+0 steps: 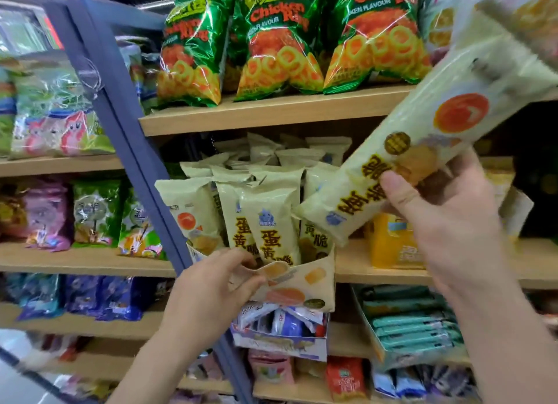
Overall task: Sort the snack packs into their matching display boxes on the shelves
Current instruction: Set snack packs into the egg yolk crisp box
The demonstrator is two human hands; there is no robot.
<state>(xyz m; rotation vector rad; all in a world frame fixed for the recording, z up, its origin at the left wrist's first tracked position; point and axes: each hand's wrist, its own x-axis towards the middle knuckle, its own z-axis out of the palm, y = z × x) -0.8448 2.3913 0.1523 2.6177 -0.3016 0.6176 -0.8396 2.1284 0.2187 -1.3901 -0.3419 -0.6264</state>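
My right hand grips a long cream snack pack with an orange yolk picture, held tilted in the air in front of the middle shelf. Its lower end hangs just above and to the right of a cream display box. That box holds several matching cream packs standing upright. My left hand pinches the box's front flap at its lower left corner. The box juts out past the shelf edge.
Green chicken-ring bags fill the wooden shelf above. A yellow box stands right of the cream box. Lower down sit a box of blue-and-white packs and a teal box. A blue upright post divides the shelving.
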